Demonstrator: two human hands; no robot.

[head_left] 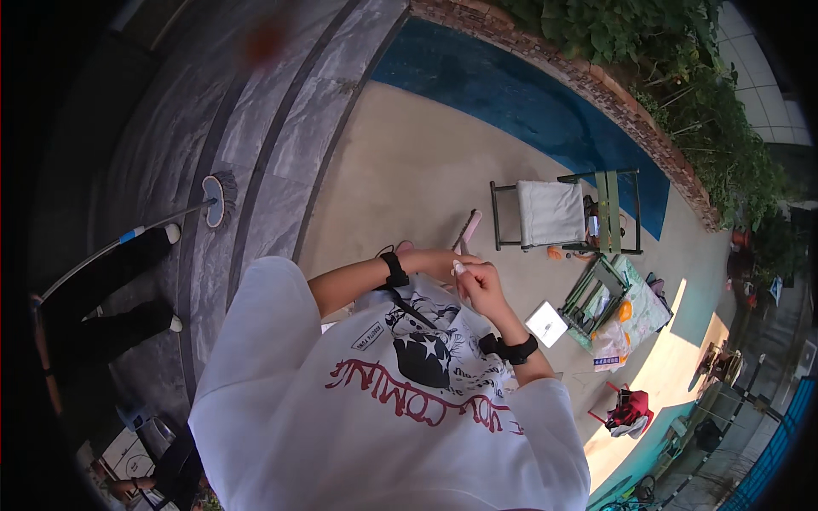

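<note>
White T-shirt (298, 409): fills the lower middle, nearest of all.
Hands: left hand (445, 264) and right hand (484, 288) together; the right's fingers curl on a small pale item (460, 267); the left's grip is hidden, so I cannot tell.
Pale item: between the hands, mostly covered.
Pink item (468, 230): slim, dark-edged, just beyond the hands; contact unclear.
Black wristbands (394, 269): one per wrist.
White box (545, 324): beside the right forearm.
Folding chair (552, 213): upper right, pale seat.
Mop (215, 202): far left.
</note>
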